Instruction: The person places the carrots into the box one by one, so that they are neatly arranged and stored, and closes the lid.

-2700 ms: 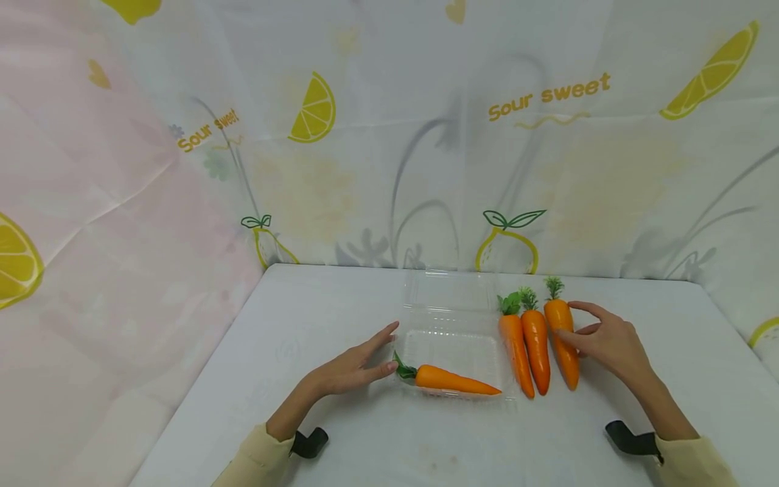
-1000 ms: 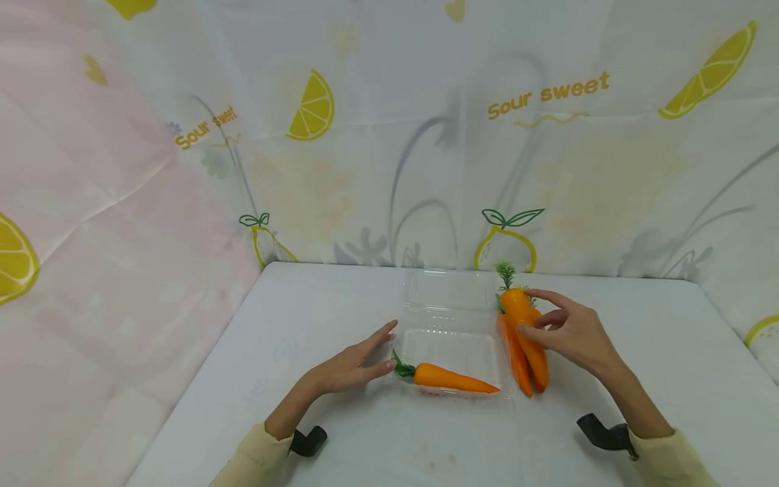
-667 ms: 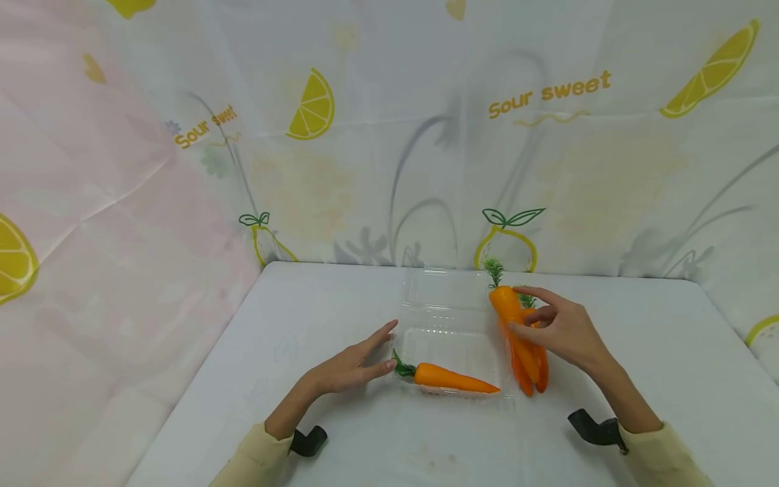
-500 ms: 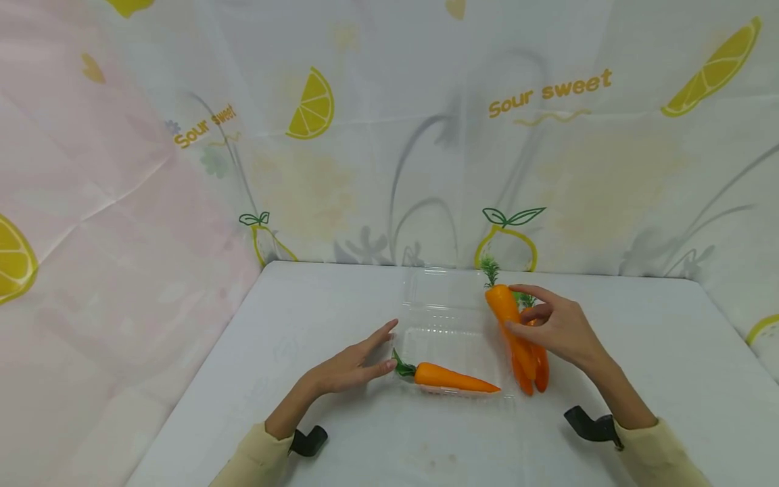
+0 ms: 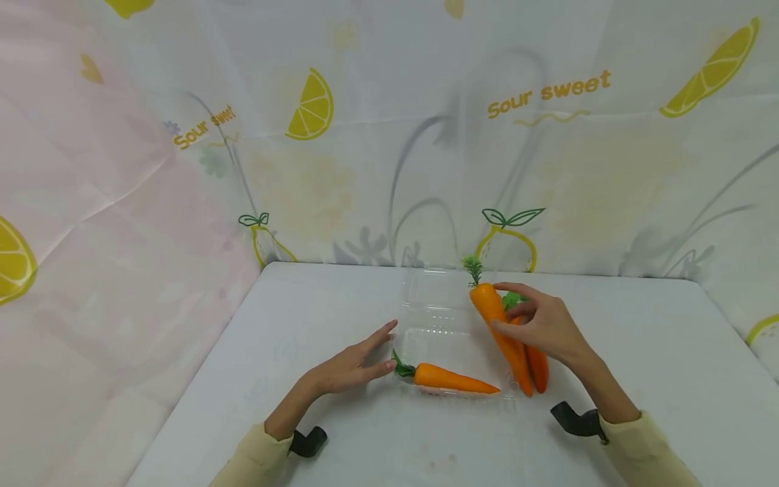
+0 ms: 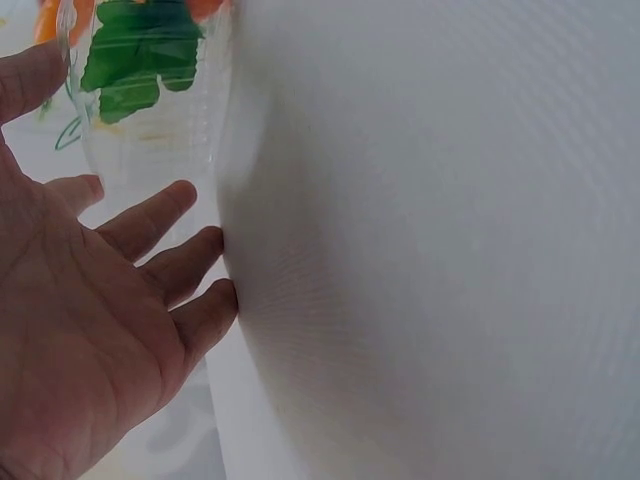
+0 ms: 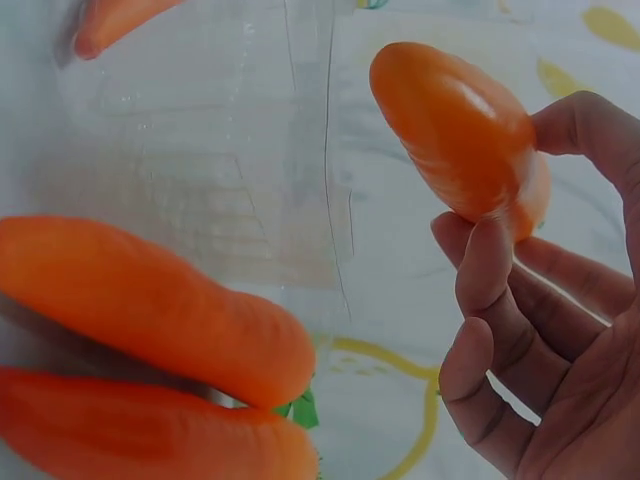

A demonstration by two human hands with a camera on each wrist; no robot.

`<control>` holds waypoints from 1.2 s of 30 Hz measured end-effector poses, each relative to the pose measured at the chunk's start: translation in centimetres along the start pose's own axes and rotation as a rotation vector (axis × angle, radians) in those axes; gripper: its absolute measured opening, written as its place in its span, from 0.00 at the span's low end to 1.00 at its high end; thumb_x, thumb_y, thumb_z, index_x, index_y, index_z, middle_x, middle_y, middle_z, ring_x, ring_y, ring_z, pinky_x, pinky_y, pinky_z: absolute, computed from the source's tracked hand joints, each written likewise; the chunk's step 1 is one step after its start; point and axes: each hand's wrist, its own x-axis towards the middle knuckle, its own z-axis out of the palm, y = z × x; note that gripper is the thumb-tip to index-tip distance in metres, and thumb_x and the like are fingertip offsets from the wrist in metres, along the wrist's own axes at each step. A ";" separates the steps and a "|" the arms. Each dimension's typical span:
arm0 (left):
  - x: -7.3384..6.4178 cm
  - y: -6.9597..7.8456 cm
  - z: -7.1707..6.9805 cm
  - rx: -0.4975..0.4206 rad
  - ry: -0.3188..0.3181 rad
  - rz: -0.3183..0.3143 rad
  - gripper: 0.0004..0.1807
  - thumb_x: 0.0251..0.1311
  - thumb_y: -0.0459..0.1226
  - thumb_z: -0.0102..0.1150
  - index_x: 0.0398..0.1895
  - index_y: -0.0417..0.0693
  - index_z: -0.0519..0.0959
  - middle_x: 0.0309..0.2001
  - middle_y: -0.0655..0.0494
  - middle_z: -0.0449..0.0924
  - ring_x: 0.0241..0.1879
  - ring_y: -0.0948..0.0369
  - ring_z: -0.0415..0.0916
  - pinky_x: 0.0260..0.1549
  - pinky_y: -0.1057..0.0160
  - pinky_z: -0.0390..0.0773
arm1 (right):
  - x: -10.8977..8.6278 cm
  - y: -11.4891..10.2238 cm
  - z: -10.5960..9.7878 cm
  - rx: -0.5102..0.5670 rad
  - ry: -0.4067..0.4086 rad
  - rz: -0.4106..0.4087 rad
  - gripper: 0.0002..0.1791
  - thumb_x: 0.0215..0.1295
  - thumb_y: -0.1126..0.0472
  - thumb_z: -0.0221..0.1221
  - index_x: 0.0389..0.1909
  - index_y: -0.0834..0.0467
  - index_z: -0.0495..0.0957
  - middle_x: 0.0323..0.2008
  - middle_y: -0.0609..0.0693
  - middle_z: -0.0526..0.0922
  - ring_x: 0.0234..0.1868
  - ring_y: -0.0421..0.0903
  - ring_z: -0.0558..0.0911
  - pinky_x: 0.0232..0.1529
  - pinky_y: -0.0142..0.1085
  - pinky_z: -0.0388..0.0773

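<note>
A clear plastic clamshell container (image 5: pixel 438 346) lies open, its lid folded back towards the wall. In its front part one orange carrot (image 5: pixel 453 379) lies sideways, green leaves to the left. My left hand (image 5: pixel 349 370) is at the container's left side, fingers extended; the left wrist view shows the leaves (image 6: pixel 145 50) through the clear wall close to the thumb. Between thumb and fingers, my right hand (image 5: pixel 548 328) pinches another carrot (image 7: pixel 455 130), tilted with its leafy top over the container's right side. Two more carrots (image 7: pixel 150 300) lie right of the container, partly hidden in the head view.
The white table (image 5: pixel 304 297) ends at a curtain (image 5: pixel 377 169) printed with lemons and the words "Sour sweet". Black wrist mounts (image 5: pixel 310 442) stick out from both sleeves.
My right hand has taken the rightmost carrot from the row, lifted it and carried it left over the other two to the container's right edge. The left hand has stayed in place.
</note>
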 end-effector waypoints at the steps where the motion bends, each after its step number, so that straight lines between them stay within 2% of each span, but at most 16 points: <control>1: 0.0 0.0 0.0 -0.001 0.000 -0.001 0.43 0.68 0.61 0.48 0.80 0.67 0.41 0.76 0.53 0.54 0.73 0.52 0.53 0.67 0.39 0.55 | 0.1 0.0 0.1 0.004 -0.004 -0.004 0.32 0.55 0.59 0.72 0.62 0.54 0.75 0.33 0.53 0.86 0.32 0.47 0.84 0.30 0.36 0.82; 11: 0.0 0.0 0.1 0.000 0.004 0.001 0.43 0.68 0.61 0.47 0.80 0.67 0.42 0.75 0.52 0.55 0.73 0.51 0.53 0.66 0.38 0.55 | 0.8 -0.7 1.1 0.015 -0.027 -0.025 0.32 0.54 0.61 0.72 0.62 0.51 0.75 0.34 0.53 0.86 0.31 0.45 0.84 0.30 0.37 0.82; 16: 0.1 0.0 0.1 0.002 0.006 0.003 0.43 0.68 0.61 0.48 0.80 0.66 0.42 0.75 0.53 0.56 0.73 0.50 0.54 0.66 0.38 0.55 | 1.0 -1.0 1.6 0.014 -0.053 -0.028 0.31 0.55 0.58 0.72 0.62 0.50 0.76 0.34 0.51 0.86 0.31 0.44 0.83 0.31 0.37 0.82; 28: 0.0 0.0 0.1 -0.004 0.003 -0.007 0.43 0.68 0.61 0.48 0.80 0.68 0.42 0.75 0.53 0.55 0.73 0.51 0.54 0.66 0.39 0.55 | 0.8 -1.2 3.3 -0.080 -0.079 -0.083 0.30 0.53 0.53 0.72 0.60 0.47 0.77 0.29 0.40 0.85 0.25 0.39 0.79 0.26 0.34 0.78; 36: 0.0 0.1 0.0 -0.005 0.001 -0.009 0.43 0.68 0.61 0.48 0.80 0.67 0.42 0.75 0.53 0.56 0.73 0.51 0.54 0.66 0.39 0.55 | 0.5 -1.1 4.3 -0.114 -0.134 -0.118 0.29 0.54 0.51 0.72 0.59 0.47 0.78 0.30 0.39 0.84 0.25 0.37 0.77 0.25 0.33 0.76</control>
